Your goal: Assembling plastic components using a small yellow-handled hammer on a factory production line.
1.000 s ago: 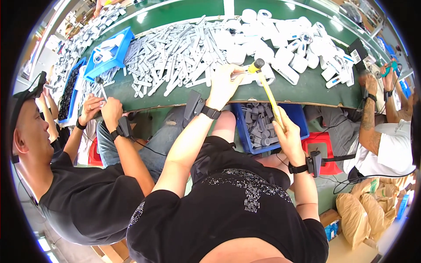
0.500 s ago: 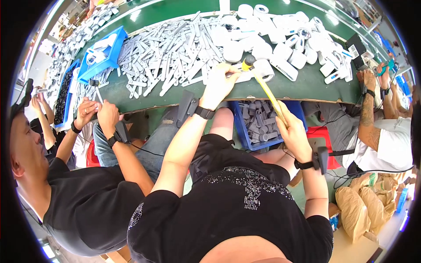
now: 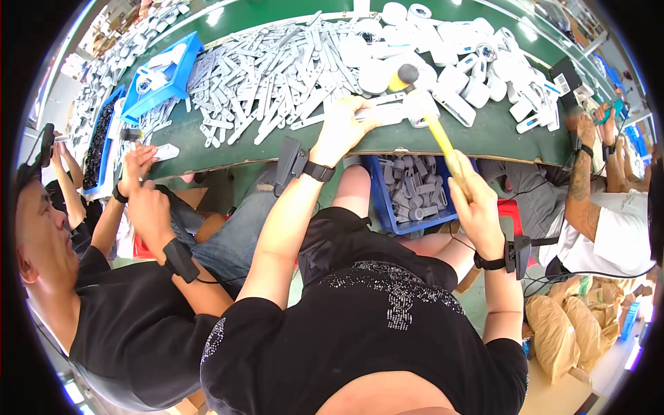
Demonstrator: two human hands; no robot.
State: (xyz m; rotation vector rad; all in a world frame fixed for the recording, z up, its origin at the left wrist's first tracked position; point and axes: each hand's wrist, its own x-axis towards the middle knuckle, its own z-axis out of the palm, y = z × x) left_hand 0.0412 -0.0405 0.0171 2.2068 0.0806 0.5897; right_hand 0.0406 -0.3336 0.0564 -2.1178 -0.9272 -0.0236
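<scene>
My right hand (image 3: 476,204) is wrapped round the yellow handle of a mallet (image 3: 440,136). Its black and yellow head shows beyond a white plastic piece (image 3: 384,114) with a rounded end, apart from it. That piece rests near the front edge of the green table, and my left hand (image 3: 344,128) pinches its left end between thumb and fingers. The mallet's handle passes in front of the rounded end and hides part of it.
Grey strips (image 3: 270,76) lie heaped behind my left hand, white housings (image 3: 453,86) behind my right. A blue crate (image 3: 408,225) of grey parts sits below the table edge. Co-workers flank me; the left one's hand (image 3: 149,207) is near another white piece (image 3: 166,151).
The mallet head has moved away from the white piece, up and slightly right in view. My right hand shifted right and down. My left hand still pinches the piece.
</scene>
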